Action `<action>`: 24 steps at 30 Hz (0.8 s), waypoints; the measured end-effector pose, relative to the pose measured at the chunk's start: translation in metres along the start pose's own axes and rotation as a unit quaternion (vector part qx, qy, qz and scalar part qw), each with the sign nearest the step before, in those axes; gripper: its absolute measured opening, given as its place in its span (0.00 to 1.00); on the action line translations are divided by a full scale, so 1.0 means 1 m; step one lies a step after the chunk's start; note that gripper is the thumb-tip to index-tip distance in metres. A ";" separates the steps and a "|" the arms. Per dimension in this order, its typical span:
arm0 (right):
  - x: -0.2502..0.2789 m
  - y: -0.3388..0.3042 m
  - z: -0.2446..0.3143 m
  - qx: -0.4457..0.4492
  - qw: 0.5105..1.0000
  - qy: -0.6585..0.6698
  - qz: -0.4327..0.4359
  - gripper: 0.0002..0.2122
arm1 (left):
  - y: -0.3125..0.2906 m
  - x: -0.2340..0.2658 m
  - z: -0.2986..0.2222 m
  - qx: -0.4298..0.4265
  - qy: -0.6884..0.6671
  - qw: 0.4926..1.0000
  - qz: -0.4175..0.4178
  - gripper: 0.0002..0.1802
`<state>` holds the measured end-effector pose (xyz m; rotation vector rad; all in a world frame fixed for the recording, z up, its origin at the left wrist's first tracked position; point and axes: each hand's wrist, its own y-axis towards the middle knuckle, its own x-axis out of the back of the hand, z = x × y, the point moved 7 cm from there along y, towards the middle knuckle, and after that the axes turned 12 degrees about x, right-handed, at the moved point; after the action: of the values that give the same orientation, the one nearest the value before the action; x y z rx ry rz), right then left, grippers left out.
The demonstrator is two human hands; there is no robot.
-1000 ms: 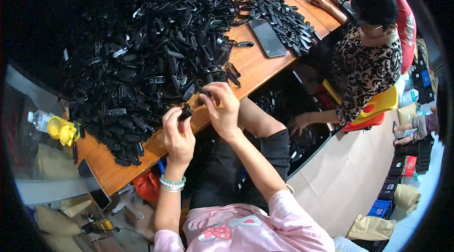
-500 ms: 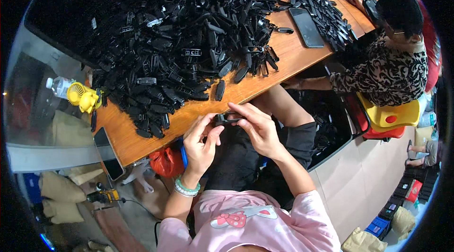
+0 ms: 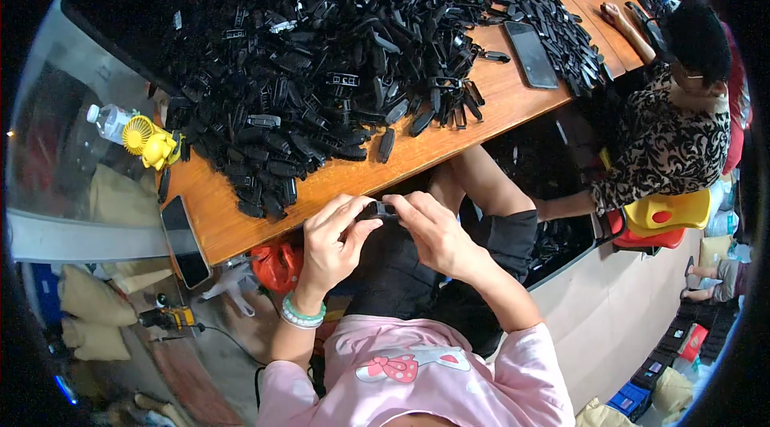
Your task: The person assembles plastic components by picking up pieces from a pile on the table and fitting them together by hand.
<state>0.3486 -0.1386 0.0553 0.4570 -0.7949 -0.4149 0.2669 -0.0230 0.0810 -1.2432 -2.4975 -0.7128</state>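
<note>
Over my lap, just off the table's near edge, a small black plastic part [image 3: 380, 210] is held between both hands. My left hand [image 3: 330, 241] closes thumb and fingers on its left end. At the other end the fingertips of my right hand [image 3: 437, 236] pinch it, hiding much of its shape. A large heap of similar black plastic parts [image 3: 305, 66] covers the wooden table [image 3: 218, 222] in front of me. One loose dark part [image 3: 386, 145] lies between the heap and the table edge.
Phones lie at the table's left corner [image 3: 185, 241] and beside a smaller part pile [image 3: 530, 54]. Near the left edge stand a yellow fan [image 3: 150, 145] and a bottle [image 3: 112, 124]. A co-worker [image 3: 674, 126] sits at right near a yellow chair [image 3: 670, 212]. A red bag [image 3: 277, 268] hangs below.
My right fingers have closed in on the black part, which shows less between my hands. The co-worker's near arm has come lower and closer to my knee. The whole view has shifted slightly.
</note>
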 end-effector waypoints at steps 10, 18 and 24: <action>-0.007 0.005 0.005 -0.055 0.990 0.047 -0.124 0.26 | -0.016 -0.008 0.040 0.156 -0.171 0.973 0.019 0.17; -0.016 -0.010 -0.025 -0.144 0.939 0.253 -0.183 0.12 | -0.024 -0.020 0.054 0.214 -0.284 0.929 0.099 0.15; -0.033 -0.019 -0.030 -0.183 0.969 0.156 -0.051 0.12 | 0.008 -0.020 0.026 0.005 0.052 0.999 0.007 0.15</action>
<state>0.3469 -0.1296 0.0075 0.2096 -0.3783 -0.5583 0.2849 -0.0184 0.0532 -1.1879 -2.4033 -0.7410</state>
